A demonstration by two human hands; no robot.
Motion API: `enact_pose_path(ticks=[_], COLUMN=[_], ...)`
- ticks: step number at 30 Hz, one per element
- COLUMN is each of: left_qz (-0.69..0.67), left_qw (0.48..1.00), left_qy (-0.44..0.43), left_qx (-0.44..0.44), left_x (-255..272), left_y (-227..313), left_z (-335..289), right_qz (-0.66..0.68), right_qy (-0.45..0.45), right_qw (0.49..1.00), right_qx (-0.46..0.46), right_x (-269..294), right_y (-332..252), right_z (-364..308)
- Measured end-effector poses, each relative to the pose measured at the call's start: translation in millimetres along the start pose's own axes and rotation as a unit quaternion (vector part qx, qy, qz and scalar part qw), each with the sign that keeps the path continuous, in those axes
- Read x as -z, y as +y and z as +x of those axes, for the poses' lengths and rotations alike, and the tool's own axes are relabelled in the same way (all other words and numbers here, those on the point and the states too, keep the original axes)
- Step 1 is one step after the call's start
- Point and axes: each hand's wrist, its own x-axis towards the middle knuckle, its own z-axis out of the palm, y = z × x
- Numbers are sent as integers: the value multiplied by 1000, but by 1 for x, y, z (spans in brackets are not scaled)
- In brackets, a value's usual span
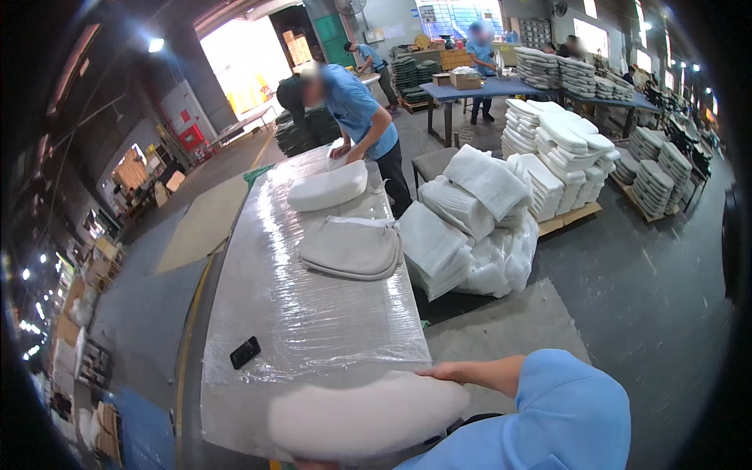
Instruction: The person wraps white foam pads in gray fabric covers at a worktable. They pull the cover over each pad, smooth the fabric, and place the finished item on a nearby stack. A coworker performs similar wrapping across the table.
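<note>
A thick white cushion pad (364, 415) with rounded ends lies across the near end of a table (313, 329) covered in clear plastic film. At the pad's far right edge, my right hand (443, 371) grips it with the fingers along its side. Only a sliver of my left hand (315, 464) shows at the lower picture edge, against the pad's near side; its fingers are hidden. Farther up the table sit a grey fabric cushion cover (351, 249) and another white pad (327, 186). A black phone (245, 352) rests near the left edge.
A co-worker in a blue shirt (352, 102) bends over the table's far end, hands on a white piece. To the right stand bagged white padding sheets (462, 227) and a stack of white pads (560, 145). Behind is a blue table (501, 90) with boxes and cushions.
</note>
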Motion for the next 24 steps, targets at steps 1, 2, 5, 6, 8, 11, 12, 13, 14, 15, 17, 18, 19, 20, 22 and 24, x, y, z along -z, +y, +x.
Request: enact_pose_path(ticks=[1,2,5,6,8,11,12,13,14,15,17,18,19,20,22,24], left_qz=[-25,-42,-110,-125,-144,-131,-118,-104,-85,-63,9,58,107,167,232,264], left_qw=[998,997,987,984,980,981,983,984,984,983,980,975,970,955,938,925], left_qy=[-48,-39,-75,-87,-102,-127,-134,-140,-160,-172,-191,-198,-185,-189,-173,-184], left_qx=[-25,-45,-90,-94,-95,-60,-42,-22,-2,14,53,82,117,155,193,202], left_x=[-25,-27,-61,-72,-86,-102,-103,-106,-116,-120,-124,-125,-116,-120,-115,-125], left_y=[16,26,55,64,67,55,49,43,38,32,21,15,8,4,-10,-18], left_z=[18,14,21,21,17,14,14,14,17,20,22,24,24,28,22,27], right_qz=[91,149,277,283,266,79,-67,-211,-122,-38,152,210,257,334,268,268], right_qy=[-26,-86,-161,-165,-176,-153,-130,-105,-78,-55,20,49,44,17,31,41], right_qw=[993,982,941,938,944,985,989,972,989,995,977,952,926,892,939,943], right_qx=[65,73,110,112,89,31,20,10,38,68,151,215,274,304,216,195], right_x=[14,-11,-70,-88,-120,-128,-115,-100,-75,-54,-15,-3,-5,-1,-11,-3], right_y=[15,2,-16,-16,-8,3,5,8,13,13,2,-8,-23,-29,-24,-6], right_z=[5,8,13,13,5,-6,-12,-18,-22,-30,-48,-58,-71,-75,-87,-82])
